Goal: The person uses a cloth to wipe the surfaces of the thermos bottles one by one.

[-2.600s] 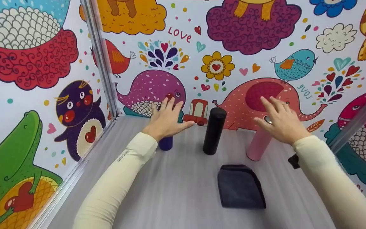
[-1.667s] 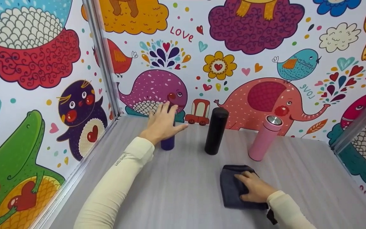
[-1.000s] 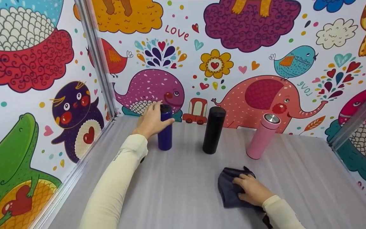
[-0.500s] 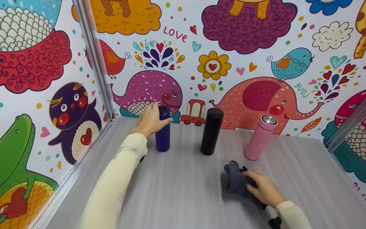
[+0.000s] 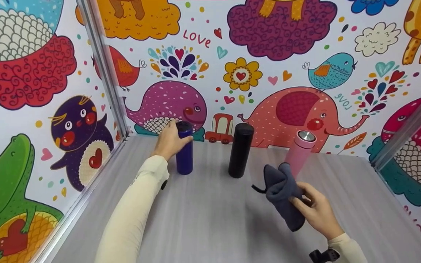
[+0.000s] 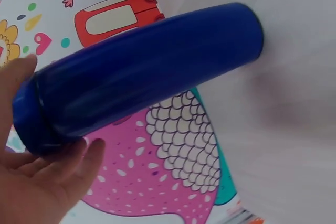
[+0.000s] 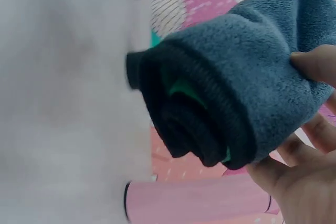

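A blue thermos bottle stands upright on the grey table at the left. My left hand grips it near the top, thumb on the near right side. In the left wrist view, the thumb and fingers lie around the cap end of the blue bottle. A folded dark grey cloth hangs above the table, pinched between the thumb and fingers of my right hand. The right wrist view shows the fuzzy cloth bunched, with a dark edge and a bit of green inside its folds.
A black thermos stands upright between the hands. Behind the cloth is a pink thermos with a silver-topped lid, its base hidden. A wall with cartoon animals closes off the back of the table.
My right hand came from near the pink thermos to the cloth, took hold of it and raised it off the table. The left hand lowered from above the blue thermos and closed around its top.
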`<state>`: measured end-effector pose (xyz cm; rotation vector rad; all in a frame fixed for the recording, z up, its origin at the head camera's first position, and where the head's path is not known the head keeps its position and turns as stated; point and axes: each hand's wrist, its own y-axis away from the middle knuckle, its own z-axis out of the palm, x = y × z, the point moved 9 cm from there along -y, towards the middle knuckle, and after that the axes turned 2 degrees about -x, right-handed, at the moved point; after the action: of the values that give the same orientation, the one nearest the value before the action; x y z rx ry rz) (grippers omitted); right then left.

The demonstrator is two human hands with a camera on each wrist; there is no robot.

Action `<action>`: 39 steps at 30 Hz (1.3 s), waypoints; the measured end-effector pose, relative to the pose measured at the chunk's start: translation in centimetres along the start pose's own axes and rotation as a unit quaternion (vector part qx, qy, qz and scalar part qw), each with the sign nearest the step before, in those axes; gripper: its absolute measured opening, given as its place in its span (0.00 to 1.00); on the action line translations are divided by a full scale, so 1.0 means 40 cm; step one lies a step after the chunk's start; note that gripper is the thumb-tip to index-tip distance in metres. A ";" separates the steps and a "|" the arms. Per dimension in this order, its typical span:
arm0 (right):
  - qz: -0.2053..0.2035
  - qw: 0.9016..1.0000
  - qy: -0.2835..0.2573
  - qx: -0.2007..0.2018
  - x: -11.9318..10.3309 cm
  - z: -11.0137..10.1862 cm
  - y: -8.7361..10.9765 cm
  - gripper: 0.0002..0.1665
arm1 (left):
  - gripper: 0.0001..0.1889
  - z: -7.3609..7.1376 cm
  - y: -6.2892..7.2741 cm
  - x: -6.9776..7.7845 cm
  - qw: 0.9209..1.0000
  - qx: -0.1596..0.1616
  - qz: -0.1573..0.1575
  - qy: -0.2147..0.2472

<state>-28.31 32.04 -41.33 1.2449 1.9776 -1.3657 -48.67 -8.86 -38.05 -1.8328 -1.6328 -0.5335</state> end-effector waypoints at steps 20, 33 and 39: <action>-0.041 0.994 -0.091 0.050 -0.074 -0.046 0.000 0.21 | 0.38 -0.031 0.142 0.095 0.991 0.023 0.100 0.081; -0.042 0.992 -0.099 0.068 -0.071 -0.046 0.013 0.21 | 0.38 0.052 0.278 0.241 0.972 -0.045 0.195 0.125; -0.033 0.992 -0.088 0.081 -0.065 -0.047 0.021 0.21 | 0.37 0.096 0.317 0.273 0.962 -0.075 0.216 0.151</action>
<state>-26.02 32.70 -39.00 1.0935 1.8325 -1.6360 -34.93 1.18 -35.87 -2.0237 -0.9745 -0.7113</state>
